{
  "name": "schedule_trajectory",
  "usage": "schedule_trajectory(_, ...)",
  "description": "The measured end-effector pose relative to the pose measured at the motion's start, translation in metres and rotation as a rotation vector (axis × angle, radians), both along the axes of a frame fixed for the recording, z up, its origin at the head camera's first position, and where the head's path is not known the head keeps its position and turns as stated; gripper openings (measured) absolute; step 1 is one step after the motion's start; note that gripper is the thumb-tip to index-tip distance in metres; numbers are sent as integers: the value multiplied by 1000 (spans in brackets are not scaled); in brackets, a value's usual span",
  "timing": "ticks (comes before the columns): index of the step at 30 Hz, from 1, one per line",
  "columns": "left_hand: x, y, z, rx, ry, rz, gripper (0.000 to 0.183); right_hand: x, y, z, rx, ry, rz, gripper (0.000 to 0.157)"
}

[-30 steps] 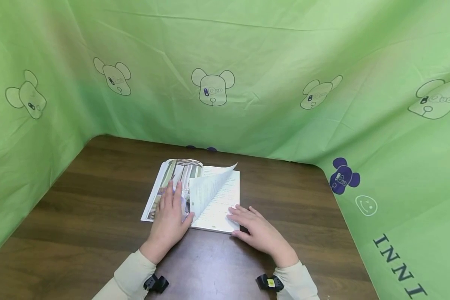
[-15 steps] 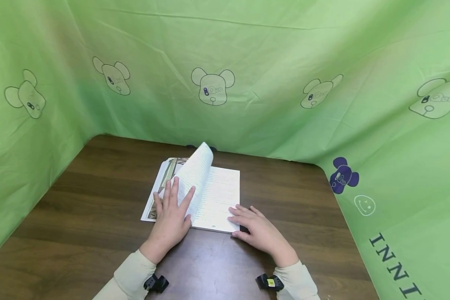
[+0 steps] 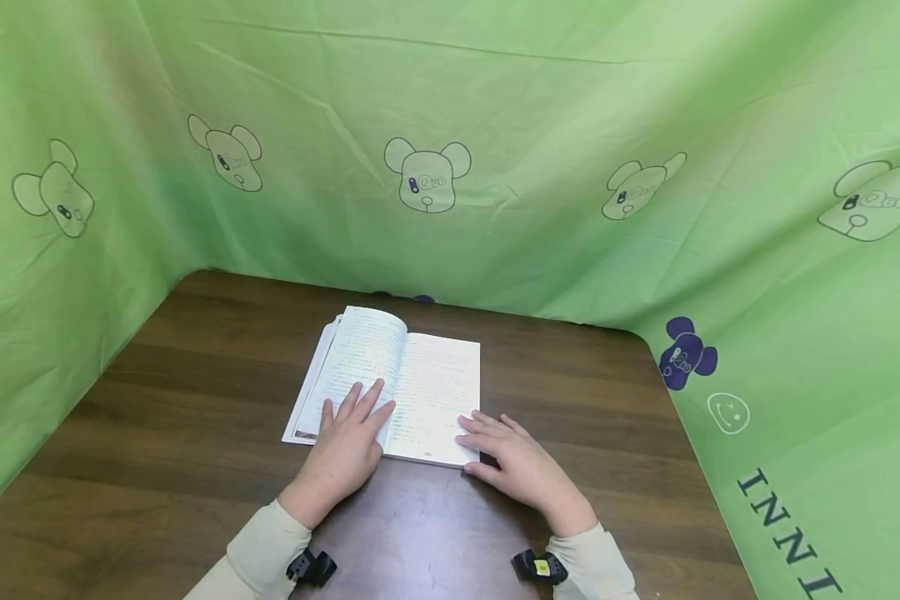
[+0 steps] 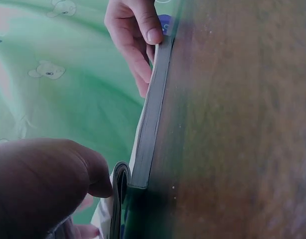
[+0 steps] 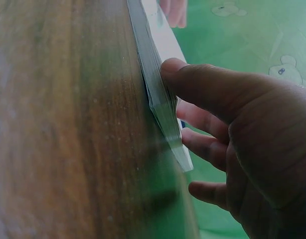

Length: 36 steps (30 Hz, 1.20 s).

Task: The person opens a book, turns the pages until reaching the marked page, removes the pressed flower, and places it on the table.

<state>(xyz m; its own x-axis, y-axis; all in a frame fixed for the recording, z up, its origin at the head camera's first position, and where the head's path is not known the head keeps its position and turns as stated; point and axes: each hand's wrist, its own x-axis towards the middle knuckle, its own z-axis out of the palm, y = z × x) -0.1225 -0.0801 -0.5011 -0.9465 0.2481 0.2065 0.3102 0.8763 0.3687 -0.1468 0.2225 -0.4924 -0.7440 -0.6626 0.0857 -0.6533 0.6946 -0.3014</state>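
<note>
An open book (image 3: 438, 392) lies on the brown wooden table, with printed text on both facing pages. My left hand (image 3: 345, 450) rests on the lower part of the left page, fingers spread, close to the spine. At the lower right corner of the right page, my right hand (image 3: 521, 458) touches the paper with relaxed fingers. Its thumb is at the book's near edge in the right wrist view, beside the thick stack of pages (image 5: 158, 79). From the left wrist, the left thumb (image 4: 43, 184) shows next to the curved pages by the spine.
The wooden table (image 3: 195, 392) extends around the book on all sides. A green curtain (image 3: 495, 100) with bear-head prints encloses the table's back and sides. A black wrist camera (image 3: 311, 568) sits on the left sleeve, another camera (image 3: 540, 567) on the right.
A page has turned over from right to left and now covers the picture page. My left hand has drawn back slightly toward the near edge; the right hand has stayed in place.
</note>
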Motion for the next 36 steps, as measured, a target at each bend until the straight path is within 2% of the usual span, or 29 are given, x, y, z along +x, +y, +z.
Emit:
schedule_trajectory(7,0,-1,-2,10,-29,53,49,0,0,0,-9,13,6,43)
schedule_trajectory(13,0,0,-1,12,-38,60,43,0,0,-1,-7,21,8,40)
schedule_trajectory(17,0,0,0,17,-37,51,45,1,0,-1,-10,41,23,37)
schedule_trajectory(21,0,0,0,33,-16,33,40,1,0,0,-14,84,41,27)
schedule_trajectory(28,1,0,-4,46,35,-51,7,3,1,4,-8,131,63,18)
schedule_trajectory(32,1,0,-4,42,35,-61,7,2,1,6,-11,148,72,11)
schedule_trajectory(36,1,1,-3,52,1,-59,7,1,0,5,-25,163,60,7)
